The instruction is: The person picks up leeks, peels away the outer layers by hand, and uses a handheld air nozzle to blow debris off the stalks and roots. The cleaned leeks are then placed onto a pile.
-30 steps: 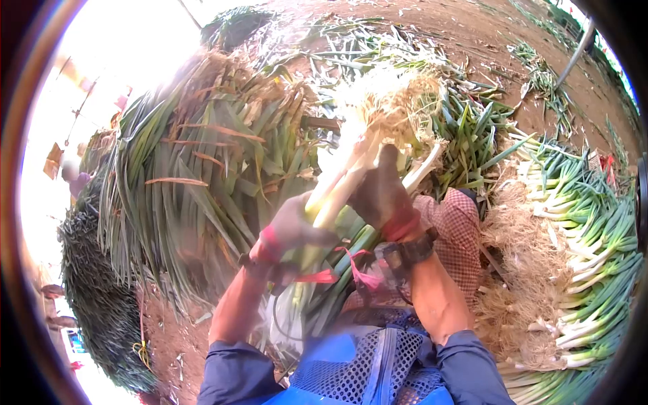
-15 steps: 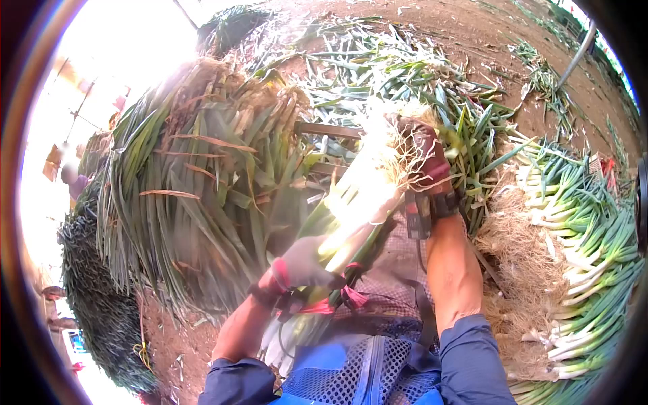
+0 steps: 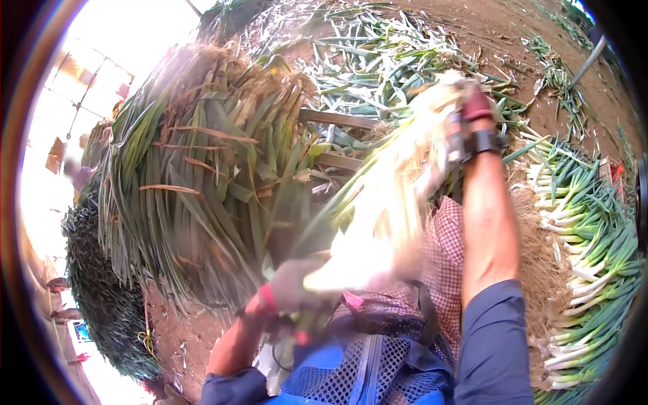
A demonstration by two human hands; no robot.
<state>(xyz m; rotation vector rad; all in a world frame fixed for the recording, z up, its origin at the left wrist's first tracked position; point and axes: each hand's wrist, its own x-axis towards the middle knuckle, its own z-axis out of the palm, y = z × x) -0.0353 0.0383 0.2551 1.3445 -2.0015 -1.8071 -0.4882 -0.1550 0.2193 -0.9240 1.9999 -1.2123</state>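
Note:
My left hand (image 3: pixel 297 287), in a grey glove with a red band at the wrist, is closed around the pale stems of green onions (image 3: pixel 364 260) in front of my apron. My right hand (image 3: pixel 476 104), in a maroon glove, is raised to the upper right, blurred by motion. It appears closed at the root end of a smeared pale bunch that slants down toward my left hand. Its fingers are mostly hidden. A dark device (image 3: pixel 486 143) is strapped to my right wrist. Glare washes out the stems between my hands.
A large heap of untrimmed green onions (image 3: pixel 196 162) stands at left, beside metal bars (image 3: pixel 337 119). Stripped leaves (image 3: pixel 378 61) litter the soil ahead. At right, white-stemmed onions (image 3: pixel 587 256) lie in a row, roots (image 3: pixel 533 270) toward me. A pole (image 3: pixel 588 62) stands at upper right.
My right hand has moved up and to the right, and the pale bunch has stretched out and blurred beneath it. My left hand has stayed low, shifting slightly, around the stems.

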